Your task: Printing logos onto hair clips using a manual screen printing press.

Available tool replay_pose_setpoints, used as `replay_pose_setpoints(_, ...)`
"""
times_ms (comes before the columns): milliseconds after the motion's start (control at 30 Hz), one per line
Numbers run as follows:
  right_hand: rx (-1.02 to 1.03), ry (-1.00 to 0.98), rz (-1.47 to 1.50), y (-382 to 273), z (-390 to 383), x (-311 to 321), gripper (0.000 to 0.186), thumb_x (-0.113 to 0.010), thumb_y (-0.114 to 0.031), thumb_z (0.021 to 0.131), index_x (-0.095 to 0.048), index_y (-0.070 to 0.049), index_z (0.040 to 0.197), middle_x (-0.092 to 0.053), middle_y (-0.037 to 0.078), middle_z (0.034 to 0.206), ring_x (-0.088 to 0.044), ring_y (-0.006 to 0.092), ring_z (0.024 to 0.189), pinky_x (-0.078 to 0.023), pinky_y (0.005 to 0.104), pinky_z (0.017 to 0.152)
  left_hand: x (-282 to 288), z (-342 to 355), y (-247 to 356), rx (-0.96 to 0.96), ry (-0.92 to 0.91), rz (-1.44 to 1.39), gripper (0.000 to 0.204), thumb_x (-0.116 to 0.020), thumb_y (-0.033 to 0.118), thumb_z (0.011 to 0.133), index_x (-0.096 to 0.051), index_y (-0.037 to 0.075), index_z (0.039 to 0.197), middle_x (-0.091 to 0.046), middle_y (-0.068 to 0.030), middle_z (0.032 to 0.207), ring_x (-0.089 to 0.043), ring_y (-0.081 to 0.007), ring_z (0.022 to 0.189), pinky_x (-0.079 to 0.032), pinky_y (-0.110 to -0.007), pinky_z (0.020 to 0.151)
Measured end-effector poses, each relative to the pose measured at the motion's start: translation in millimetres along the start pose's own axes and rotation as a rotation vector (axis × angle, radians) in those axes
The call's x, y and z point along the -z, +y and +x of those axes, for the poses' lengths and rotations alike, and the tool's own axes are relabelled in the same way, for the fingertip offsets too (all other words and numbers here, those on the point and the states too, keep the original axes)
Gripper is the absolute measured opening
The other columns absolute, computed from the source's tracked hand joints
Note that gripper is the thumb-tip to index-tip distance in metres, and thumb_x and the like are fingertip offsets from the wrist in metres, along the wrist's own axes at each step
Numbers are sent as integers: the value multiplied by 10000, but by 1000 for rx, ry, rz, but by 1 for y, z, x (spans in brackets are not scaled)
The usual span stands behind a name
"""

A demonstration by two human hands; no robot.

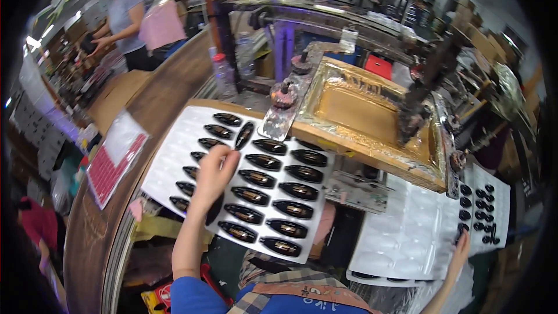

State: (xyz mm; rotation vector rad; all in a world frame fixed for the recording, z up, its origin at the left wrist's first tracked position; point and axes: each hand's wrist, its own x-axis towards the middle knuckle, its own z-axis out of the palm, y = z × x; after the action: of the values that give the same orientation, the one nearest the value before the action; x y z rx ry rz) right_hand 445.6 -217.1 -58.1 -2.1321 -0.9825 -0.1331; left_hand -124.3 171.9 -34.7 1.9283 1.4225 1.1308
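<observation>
My left hand (216, 168) is over the white moulded tray (164, 152) on the left, fingers pinched at the lower end of a glossy black, pointed oval piece (244, 135). This piece is tilted across the line of the others. Rows of similar black pieces with gold-coloured marks (257, 178) lie in the tray. On the far right, my right hand (462, 248) reaches to the edge of a second white tray (401, 229). Its fingertips are together at a dark piece (463, 228), near several small black parts (483, 206).
A wooden printing frame (372, 160) with a golden, ink-smeared screen (354, 107) is raised between and behind the trays, on metal clamps. A bagged pink-and-white sheet (118, 160) lies on the wooden bench (93, 232) at left. A red-capped bottle (221, 74) stands behind. Another person (125, 14) stands far left.
</observation>
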Motion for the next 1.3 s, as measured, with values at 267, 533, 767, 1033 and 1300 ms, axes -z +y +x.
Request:
replay_pose_setpoints(267, 80, -275, 507, -196, 24, -97, 496, -620, -85, 729, -405, 12, 1165, -538, 110, 1010, -533, 181, 899, -407, 299, 807, -162, 83, 96, -686, -538, -128, 263, -539, 101, 791, -525, -6, 1031, -575, -118, 979, -543, -179, 891, -421, -287, 797)
replay_pose_setpoints(533, 269, -546, 313, -280, 48, -151, 436, -676, -116, 706, -500, -7, 1090, -550, 90, 1056, -510, 181, 961, -378, 304, 846, -151, 121, 104, -316, -749, -809, 227, -550, 61, 773, -540, -20, 985, -592, -111, 936, -563, -167, 853, -442, -271, 765)
replay_pose_setpoints(767, 388, -556, 227, -326, 38, -172, 408, -623, -329, 758, -557, -30, 1027, -587, 137, 983, -541, 285, 930, -406, 335, 805, -35, 120, 9, 47, -401, -784, 198, -570, 94, 810, -562, 9, 989, -622, -75, 887, -582, -113, 814, -462, -227, 713)
replay_pose_setpoints(1033, 179, -231, 118, -230, 30, -148, 386, -582, -173, 781, -481, 57, 1074, -506, 208, 1100, -473, 302, 1019, -338, 336, 887, 63, 176, -199, 223, 316, -359, 182, -582, 77, 787, -565, -7, 947, -619, -80, 809, -591, -129, 708, -478, -222, 635)
replay_pose_setpoints(1300, -62, 108, -244, -10, 59, -70, 465, -506, -231, 846, -381, 54, 1191, -402, 264, 1195, -352, 358, 1157, -265, 347, 965, 42, 209, -282, 427, 586, -235, 160, -627, 103, 727, -614, 21, 863, -634, -91, 739, -603, -146, 680, -477, -257, 597)
